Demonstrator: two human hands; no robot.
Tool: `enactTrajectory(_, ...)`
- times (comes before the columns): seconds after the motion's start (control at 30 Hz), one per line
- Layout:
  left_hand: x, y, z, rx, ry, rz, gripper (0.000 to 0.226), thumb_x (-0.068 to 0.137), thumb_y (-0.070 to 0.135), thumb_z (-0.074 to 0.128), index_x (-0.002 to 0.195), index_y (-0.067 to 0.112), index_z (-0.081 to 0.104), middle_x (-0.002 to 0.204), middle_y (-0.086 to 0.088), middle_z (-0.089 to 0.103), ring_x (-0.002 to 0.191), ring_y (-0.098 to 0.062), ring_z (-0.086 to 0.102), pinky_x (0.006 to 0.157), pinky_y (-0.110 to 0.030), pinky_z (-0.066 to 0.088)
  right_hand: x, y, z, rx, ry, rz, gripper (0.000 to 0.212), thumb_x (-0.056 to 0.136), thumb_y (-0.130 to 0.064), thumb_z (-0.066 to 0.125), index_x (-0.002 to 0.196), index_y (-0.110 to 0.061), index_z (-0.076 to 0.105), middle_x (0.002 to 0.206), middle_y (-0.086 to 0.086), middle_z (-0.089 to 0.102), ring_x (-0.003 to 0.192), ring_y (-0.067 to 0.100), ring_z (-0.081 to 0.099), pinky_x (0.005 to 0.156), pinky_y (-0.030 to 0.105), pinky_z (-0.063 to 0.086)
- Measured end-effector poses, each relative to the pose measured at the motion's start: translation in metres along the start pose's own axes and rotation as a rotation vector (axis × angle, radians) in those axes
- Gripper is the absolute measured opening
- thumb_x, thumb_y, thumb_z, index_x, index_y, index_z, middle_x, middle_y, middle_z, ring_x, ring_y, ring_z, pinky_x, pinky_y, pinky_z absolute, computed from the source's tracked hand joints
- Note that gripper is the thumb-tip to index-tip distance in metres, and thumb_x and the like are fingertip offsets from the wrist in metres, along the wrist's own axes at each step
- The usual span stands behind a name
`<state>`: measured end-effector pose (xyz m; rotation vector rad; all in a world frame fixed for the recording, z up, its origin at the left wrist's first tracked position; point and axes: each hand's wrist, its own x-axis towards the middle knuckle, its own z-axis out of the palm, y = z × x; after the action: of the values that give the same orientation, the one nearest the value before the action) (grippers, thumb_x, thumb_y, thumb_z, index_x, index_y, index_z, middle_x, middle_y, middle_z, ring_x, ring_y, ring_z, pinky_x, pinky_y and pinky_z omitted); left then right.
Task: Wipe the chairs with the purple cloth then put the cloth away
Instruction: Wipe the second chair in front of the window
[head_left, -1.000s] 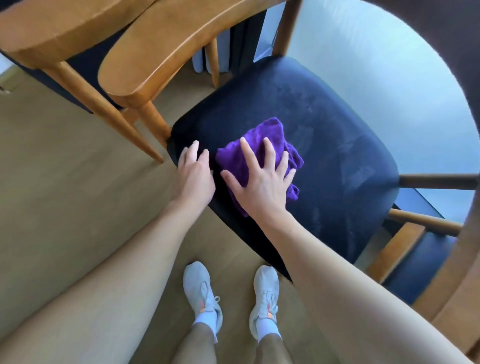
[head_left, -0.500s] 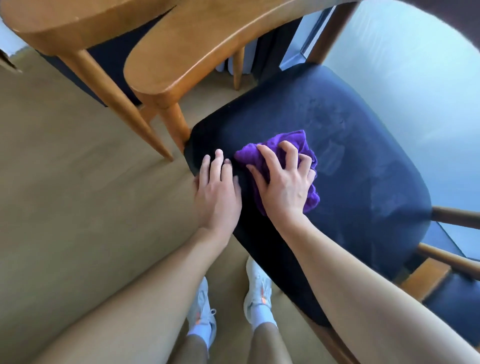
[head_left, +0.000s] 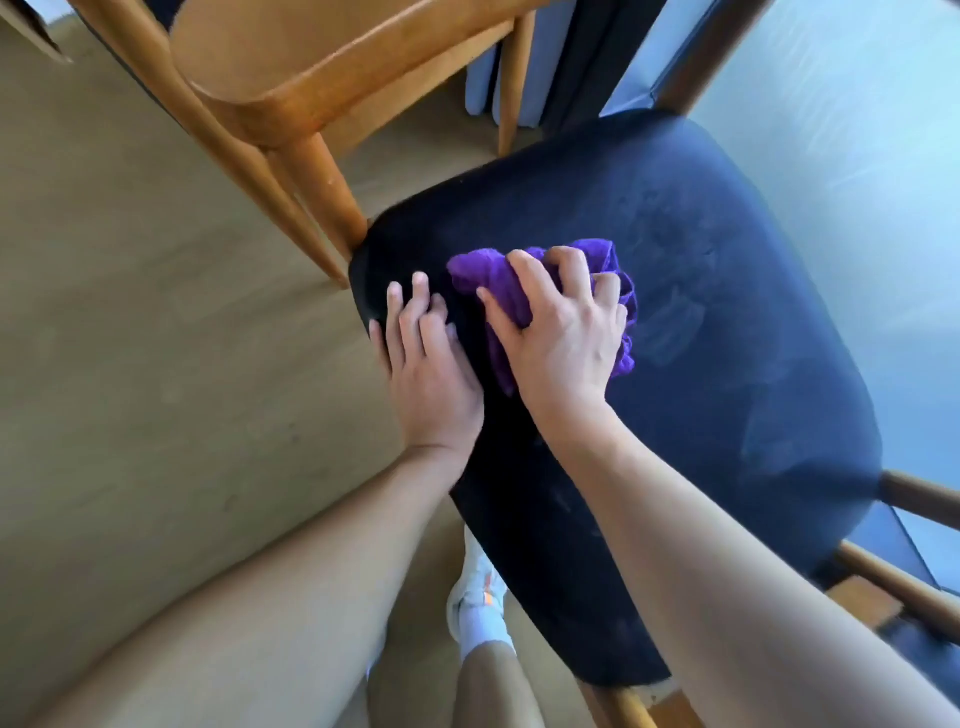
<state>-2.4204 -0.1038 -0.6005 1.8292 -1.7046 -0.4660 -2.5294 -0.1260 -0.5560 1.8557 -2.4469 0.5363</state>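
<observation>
Right hand (head_left: 563, 332) clutches bunched purple cloth (head_left: 480, 275) on dark chair seat (head_left: 727, 364), left hand (head_left: 426, 358) flat beside it; risk: bunching probably leaves patches unwiped.

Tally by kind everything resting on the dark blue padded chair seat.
Crumpled purple cloth: 1
Bare hands: 2 (left hand resting on the dark blue padded seat, right hand gripping the cloth)
Total: 3
</observation>
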Motion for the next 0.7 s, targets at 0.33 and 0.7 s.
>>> enactTrajectory(0.33, 0.004, -0.002, 0.001, 0.078, 0.012, 0.042, 0.031, 0.101, 0.010, 0.041, 0.123, -0.001, 0.059, 0.145, -0.015, 0.051, 0.140, -0.037, 0.039, 0.113, -0.057, 0.031, -0.100, 0.020, -0.056, 0.032, -0.231, 0.077, 0.037, 0.072, -0.045, 0.067, 0.106, -0.030, 0.071, 0.094, -0.007, 0.063, 0.071, 0.028, 0.049, 0.058, 0.038, 0.049)
enactTrajectory(0.7, 0.002, -0.007, 0.007, 0.124, 0.080, 0.055, 0.032, 0.104, 0.014, 0.038, 0.123, 0.001, 0.061, 0.145, -0.013, 0.052, 0.141, -0.034, 0.038, 0.116, -0.051, 0.028, 0.096, -0.040, -0.024, 0.111, -0.218, 0.034, 0.039, 0.088, -0.049, 0.064, 0.124, -0.035, 0.062, 0.121, -0.006, 0.057, 0.104, 0.031, 0.052, 0.077, 0.040, 0.047)
